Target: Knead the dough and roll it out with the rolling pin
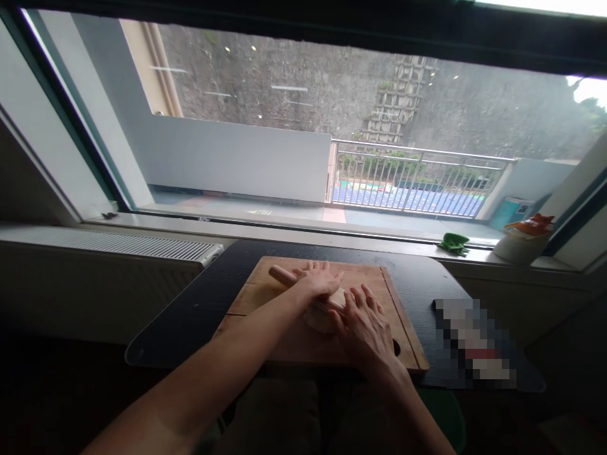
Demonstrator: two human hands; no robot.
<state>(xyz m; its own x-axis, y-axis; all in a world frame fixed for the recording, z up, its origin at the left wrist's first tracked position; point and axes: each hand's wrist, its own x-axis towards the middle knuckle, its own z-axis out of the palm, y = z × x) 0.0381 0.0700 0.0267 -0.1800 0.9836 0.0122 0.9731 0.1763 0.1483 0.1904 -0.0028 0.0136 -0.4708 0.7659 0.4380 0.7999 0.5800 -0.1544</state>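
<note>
A wooden rolling pin (283,275) lies slantwise on a wooden cutting board (279,344). My left hand (318,279) rests on the pin towards its far left end, palm down with fingers stretched out. My right hand (367,321) lies over the nearer right part of the pin, its fingers extended and spread, hiding that end. Beneath the pin, between my hands, a pale piece of dough (318,320) touches the board. Part of the dough is covered by the pin and my hands.
The board sits on a dark table (190,316) with rounded corners. A pixelated object (474,344) lies on its right side. A radiator (142,243) stands left. On the windowsill are a green item (454,243) and a white pot (520,246) with an orange top.
</note>
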